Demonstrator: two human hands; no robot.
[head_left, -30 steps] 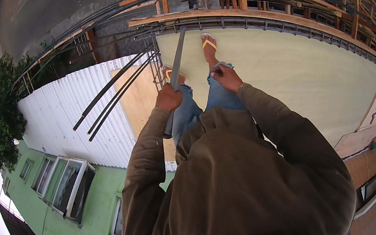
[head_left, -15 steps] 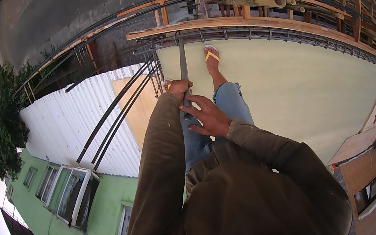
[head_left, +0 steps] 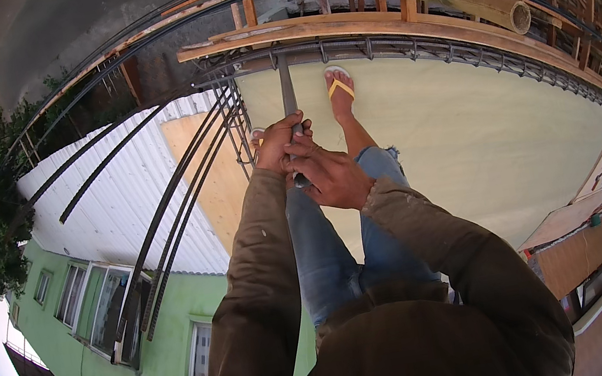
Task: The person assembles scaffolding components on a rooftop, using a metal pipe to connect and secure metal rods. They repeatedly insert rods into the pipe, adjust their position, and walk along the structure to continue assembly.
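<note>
A grey metal pipe (head_left: 288,91) extends from my body out to the rebar cage (head_left: 445,55) along the far edge, where its far end meets the bars. My left hand (head_left: 279,146) is wrapped round the pipe, thumb toward the far end. Closer to my body, my right hand (head_left: 337,178) grips the pipe's near end, its fingers curled over and close against the left hand. The pipe's round near tip shows just below the right fingers. Several long dark rebars (head_left: 185,175) jut out to the left of my hands.
I stand in sandals (head_left: 340,89) on a pale flat deck (head_left: 480,128). Beyond its far edge are wooden planks (head_left: 338,24), a thick bamboo pole (head_left: 480,4) and cables. A white corrugated roof (head_left: 103,180) and a green building (head_left: 155,309) are at the left.
My right hand, spread beside the pipe earlier, has closed on its near end. The rebars at the left have shifted in view, and my knees show more.
</note>
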